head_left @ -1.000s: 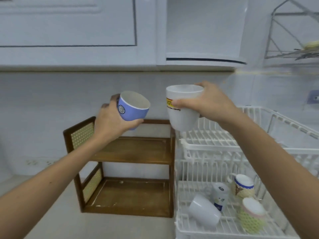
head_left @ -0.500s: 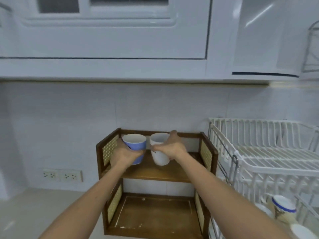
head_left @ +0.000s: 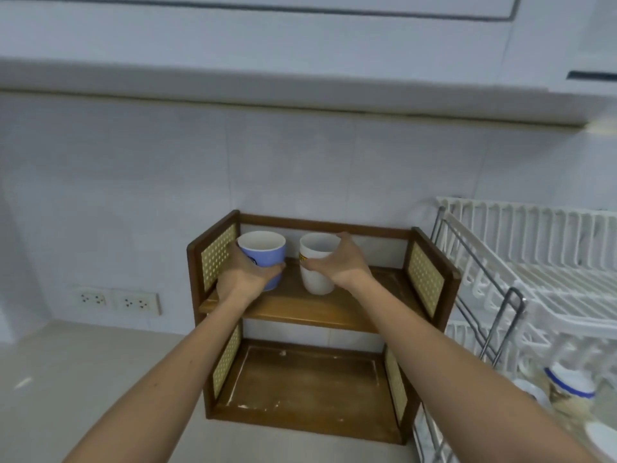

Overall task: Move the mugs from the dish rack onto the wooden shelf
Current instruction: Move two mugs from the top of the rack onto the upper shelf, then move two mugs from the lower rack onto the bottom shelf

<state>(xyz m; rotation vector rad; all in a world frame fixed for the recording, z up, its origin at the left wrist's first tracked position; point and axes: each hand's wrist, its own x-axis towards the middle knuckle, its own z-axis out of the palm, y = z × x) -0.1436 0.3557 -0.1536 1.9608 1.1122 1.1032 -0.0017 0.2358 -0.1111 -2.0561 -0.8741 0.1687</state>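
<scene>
Seen from a person's own eyes, two bare forearms reach forward to a small wooden shelf (head_left: 310, 307) that stands on a pale counter (head_left: 83, 379) against a white tiled wall. The shelf has two tiers and side panels of woven cane. Over the left end of the upper tier, the left hand (head_left: 245, 279) wraps around a blue mug (head_left: 263, 253) — fingers curled under and around its lower half, the mug upright with its white inside showing. Just beside it to the right stands a white mug (head_left: 315, 265) with a small yellow mark near its rim; the right hand (head_left: 339, 265) cups it from the right, thumb at the front and fingers round the back. The two mugs sit close together, not touching. Whether either base rests on the board cannot be told. The lower tier is bare wood. At the right edge stands a white dish rack (head_left: 534, 259) — in its lower level a mug with a blue band (head_left: 569, 384) shows, blurred. Two wall sockets (head_left: 115, 300) sit left of the shelf, under white cabinets.
</scene>
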